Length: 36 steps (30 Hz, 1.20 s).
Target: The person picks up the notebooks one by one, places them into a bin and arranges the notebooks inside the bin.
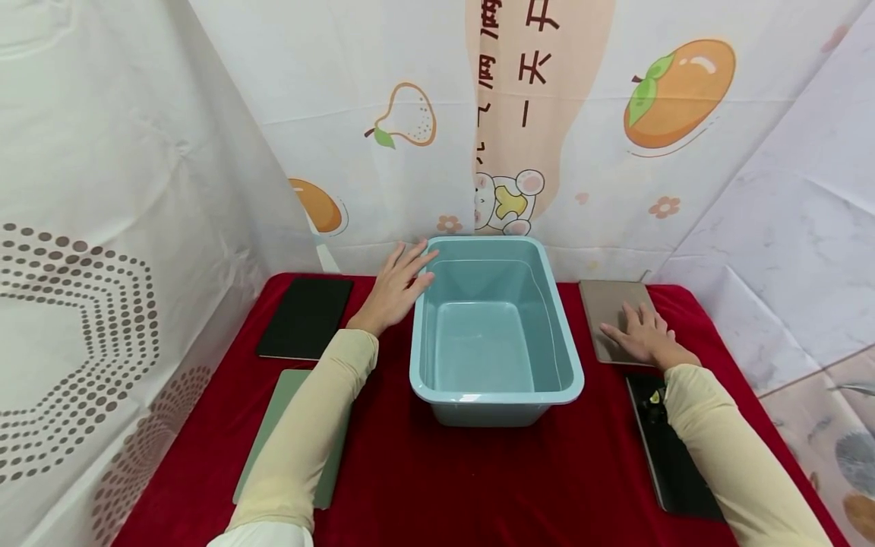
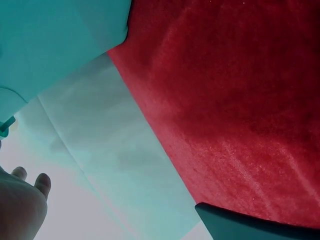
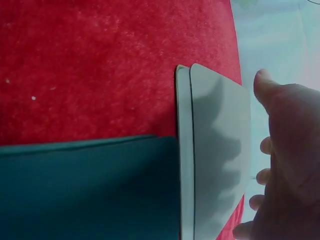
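- while the left hand (image 1: 395, 289) lies flat with straight fingers against the far left rim of the blue tub (image 1: 494, 387), it seems to steady it mid-cloth (image 1: 478, 486).
- right hand (image 1: 642, 334) rests spread on the tan pad (image 1: 608, 300), likely pinning it.

On your red tablecloth (image 1: 478, 479) you have a black board (image 1: 305, 317) at the far left and a pale green board (image 1: 273, 425) nearer you, partly under a sleeve. At your near right lies a black board (image 1: 673, 471). Around you hang printed fruit-pattern curtains (image 1: 581, 114).
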Tool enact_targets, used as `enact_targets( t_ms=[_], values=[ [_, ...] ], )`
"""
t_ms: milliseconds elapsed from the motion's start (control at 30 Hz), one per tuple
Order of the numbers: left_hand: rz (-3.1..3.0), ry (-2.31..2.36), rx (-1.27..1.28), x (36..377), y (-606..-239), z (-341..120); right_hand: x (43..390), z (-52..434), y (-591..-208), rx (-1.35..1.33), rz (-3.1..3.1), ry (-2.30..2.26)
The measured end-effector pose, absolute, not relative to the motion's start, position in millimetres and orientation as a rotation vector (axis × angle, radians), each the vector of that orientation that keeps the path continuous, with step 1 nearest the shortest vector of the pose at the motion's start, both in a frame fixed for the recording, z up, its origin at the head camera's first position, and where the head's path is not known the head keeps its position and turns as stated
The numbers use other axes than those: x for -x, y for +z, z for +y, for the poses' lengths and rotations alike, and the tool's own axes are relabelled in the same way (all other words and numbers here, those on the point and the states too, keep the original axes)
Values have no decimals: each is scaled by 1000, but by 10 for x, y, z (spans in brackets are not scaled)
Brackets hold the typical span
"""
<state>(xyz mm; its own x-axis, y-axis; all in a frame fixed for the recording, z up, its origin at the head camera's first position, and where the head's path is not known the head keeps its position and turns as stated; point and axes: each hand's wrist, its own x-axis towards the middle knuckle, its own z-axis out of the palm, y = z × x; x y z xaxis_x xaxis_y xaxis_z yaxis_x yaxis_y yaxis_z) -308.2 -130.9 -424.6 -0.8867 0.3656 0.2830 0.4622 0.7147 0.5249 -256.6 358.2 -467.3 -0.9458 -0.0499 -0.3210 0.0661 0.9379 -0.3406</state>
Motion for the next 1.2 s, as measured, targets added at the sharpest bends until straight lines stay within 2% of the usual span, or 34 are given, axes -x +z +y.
enact_targets(
  t_ms=[533, 1200],
  values=[
    [-2695, -999, 683, 3093, -4320, -1311, 2499, 3731, -4853, -103, 2792, -521],
    [-2659, -1061, 685, 3103, -4341, -1289, 2526, 3840, -4762, -187, 2749, -552]
  ],
)
